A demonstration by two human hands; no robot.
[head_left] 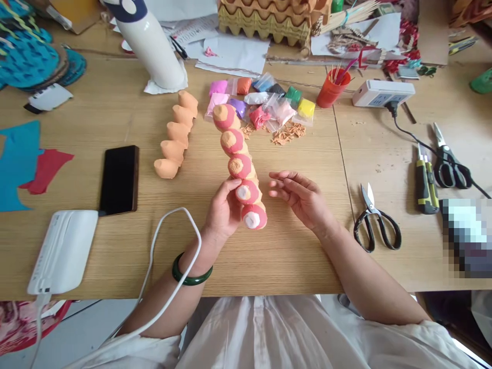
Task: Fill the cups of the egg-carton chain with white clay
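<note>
My left hand (225, 207), a dark green bangle on its wrist, grips the near end of an egg-carton strip (240, 166). The strip has several orange bumps with pink-red bands. White material tops the two nearest bumps, and the farther tips are orange. Just right of the strip, my right hand (298, 197) is apart from it, with fingers loosely stretched and nothing visible in them. A second strip (177, 134), plain orange, lies on the table to the left. Beyond the held strip are small bags of coloured clay (259, 117) and orange crumbs (288, 133).
Black-handled scissors (378, 223) lie to the right, near cutters (426, 184) and other scissors (448, 164). A red cup (333, 88) and power strip (383, 94) stand farther back. On the left are a phone (119, 179) and a white power bank (63, 251), whose cable crosses my left forearm.
</note>
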